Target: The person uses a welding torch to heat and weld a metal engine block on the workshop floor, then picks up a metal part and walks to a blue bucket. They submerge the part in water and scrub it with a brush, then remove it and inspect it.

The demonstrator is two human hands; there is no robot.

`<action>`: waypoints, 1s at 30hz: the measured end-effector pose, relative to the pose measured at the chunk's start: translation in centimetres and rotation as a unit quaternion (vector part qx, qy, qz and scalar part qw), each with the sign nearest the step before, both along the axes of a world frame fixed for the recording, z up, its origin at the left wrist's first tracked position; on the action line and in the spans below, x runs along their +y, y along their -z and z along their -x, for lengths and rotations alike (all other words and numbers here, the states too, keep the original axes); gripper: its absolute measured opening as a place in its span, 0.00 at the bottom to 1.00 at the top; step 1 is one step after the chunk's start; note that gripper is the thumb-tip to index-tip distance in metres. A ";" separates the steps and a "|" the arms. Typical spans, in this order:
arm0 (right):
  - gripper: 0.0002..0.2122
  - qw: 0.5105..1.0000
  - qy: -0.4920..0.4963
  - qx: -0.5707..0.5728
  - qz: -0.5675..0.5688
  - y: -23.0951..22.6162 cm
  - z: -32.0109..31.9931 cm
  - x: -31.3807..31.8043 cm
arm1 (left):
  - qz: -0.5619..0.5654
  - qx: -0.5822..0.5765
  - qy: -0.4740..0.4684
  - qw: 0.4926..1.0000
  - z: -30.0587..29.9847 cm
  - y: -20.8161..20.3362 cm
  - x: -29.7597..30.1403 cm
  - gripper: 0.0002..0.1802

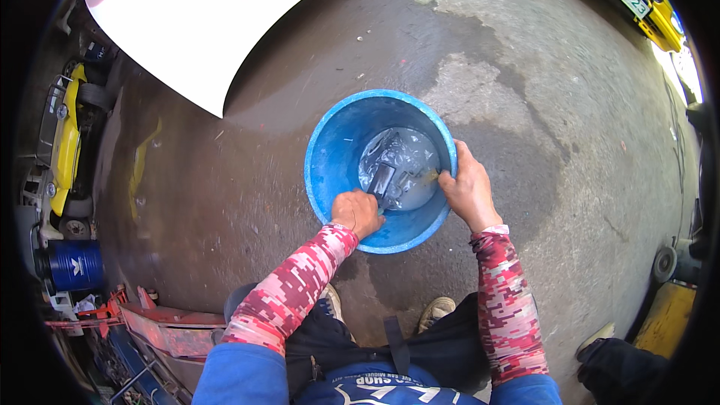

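Observation:
A round blue plastic bucket (330, 131) stands on the wet floor in front of me, with shallow cloudy water (420, 161) in its bottom. My left hand (358, 212) reaches over the bucket's near-left side, its fingers curled closed. Right beside its knuckles, a dark rectangular block-like object (382, 178) slants into the water. What lies inside the left fist is hidden. On the right side of the bucket, my right hand (470, 189) grips the rim, the thumb inside and the fingers outside.
A large white car body panel (202, 15) juts in at the upper left. Yellow vehicles (67, 135) show at the left edge and upper right. A blue drum (75, 265) and a red metal frame (169, 326) lie lower left. Another person's leg (622, 367) appears lower right.

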State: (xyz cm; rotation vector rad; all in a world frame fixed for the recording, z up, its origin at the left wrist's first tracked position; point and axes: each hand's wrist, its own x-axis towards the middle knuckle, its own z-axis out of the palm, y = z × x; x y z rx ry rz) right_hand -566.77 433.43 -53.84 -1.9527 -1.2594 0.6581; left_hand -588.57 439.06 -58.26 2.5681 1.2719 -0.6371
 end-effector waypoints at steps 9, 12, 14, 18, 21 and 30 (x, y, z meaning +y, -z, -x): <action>0.24 1.000 -0.008 -0.007 -0.004 0.2 -0.1 0.1 | 0.013 -0.022 -0.003 1.000 0.0 0.0 0.3 0.26; 0.24 1.000 -0.005 -0.012 -0.002 0.4 -0.2 0.1 | -0.011 -0.020 -0.017 1.000 0.0 -0.1 0.2 0.26; 0.24 1.000 -0.003 -0.013 -0.001 0.4 -0.3 0.0 | -0.011 -0.018 -0.022 1.000 -0.2 0.0 0.1 0.26; 0.24 1.000 -0.009 -0.016 -0.007 0.5 -0.3 0.1 | 0.024 -0.021 0.002 0.999 -0.3 0.2 -0.1 0.26; 0.24 1.000 -0.007 -0.018 -0.004 0.6 -0.3 0.2 | -0.005 -0.029 0.001 1.000 -0.2 0.1 0.0 0.26; 0.23 0.999 -0.039 -0.025 0.000 0.4 0.1 -0.1 | 0.005 -0.055 0.013 0.998 -0.6 -0.9 0.1 0.26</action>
